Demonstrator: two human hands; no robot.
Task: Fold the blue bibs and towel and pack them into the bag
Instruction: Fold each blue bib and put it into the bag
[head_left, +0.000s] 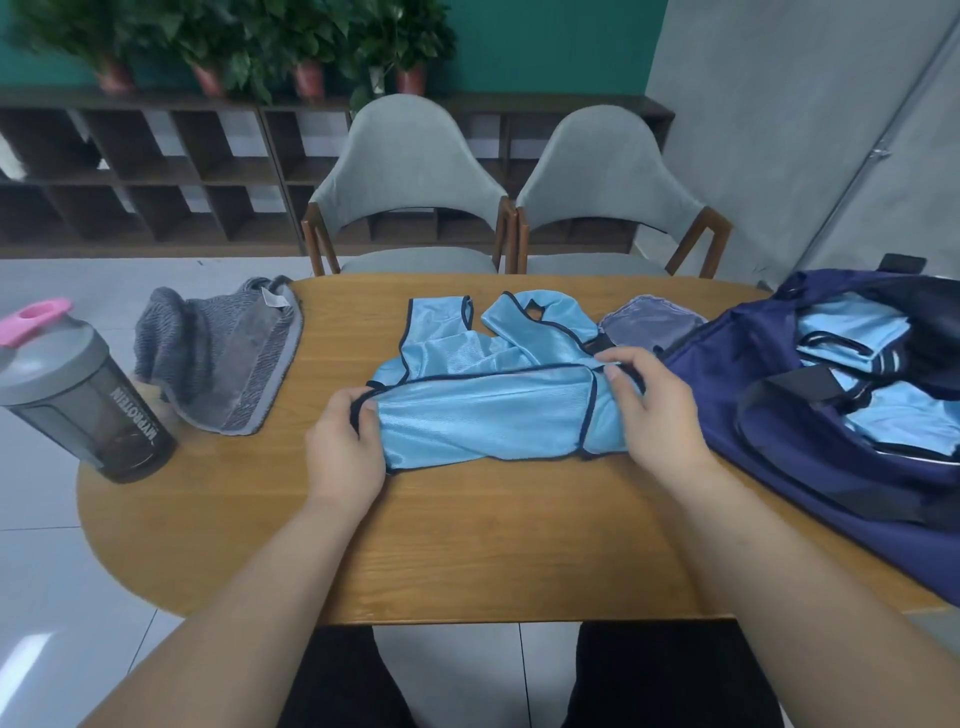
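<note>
Left grip (343, 447) and right grip (652, 410) pinch blue bib (483, 415).

Note that the right edge cuts off the navy bag (779, 415), and its strap (795, 387) covers part of the folded bibs (852, 325) inside. The left edge crops the shaker bottle (78, 395). Your left hand (343, 447) shows only its back and thumb; the rest lies hidden under the blue bib (483, 415). Your right hand (654, 410) covers the bib's right end. The tag (271, 298) on the grey towel (223, 358) is too small to read. The bag hides the right end of the table (467, 545). The potted plants (306, 47) are blurred and cropped at the top.
</note>
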